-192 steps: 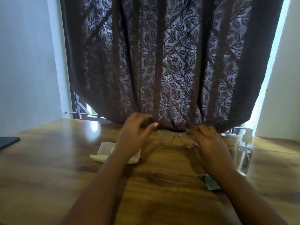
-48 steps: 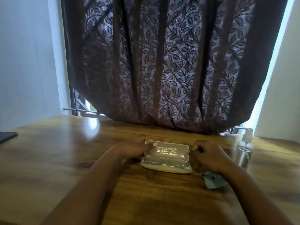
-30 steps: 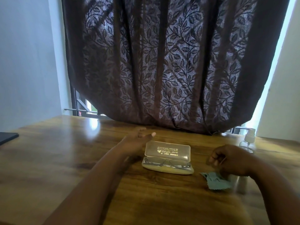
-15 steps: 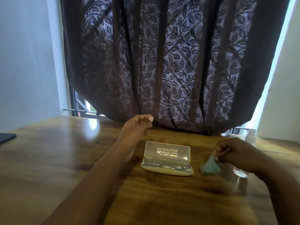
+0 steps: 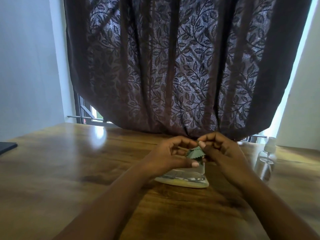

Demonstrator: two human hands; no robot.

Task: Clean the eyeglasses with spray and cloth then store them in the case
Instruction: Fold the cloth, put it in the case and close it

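Observation:
The pale glasses case (image 5: 183, 182) lies open on the wooden table (image 5: 72, 170), with the eyeglasses (image 5: 185, 175) inside it, partly hidden by my hands. Both hands are raised just above the case and hold the small green cleaning cloth (image 5: 195, 154) between them. My left hand (image 5: 170, 157) pinches its left side. My right hand (image 5: 223, 153) grips its top with thumb and fingers. The cloth's zigzag edge hangs down between my fingers.
A clear spray bottle (image 5: 265, 158) stands at the right of the table. A dark flat object (image 5: 7, 147) lies at the left edge. A brown leaf-patterned curtain (image 5: 173, 66) hangs right behind the table's far edge.
My right hand has lifted the cloth from the table and carried it left over the case. My left hand has come in to take hold of it too.

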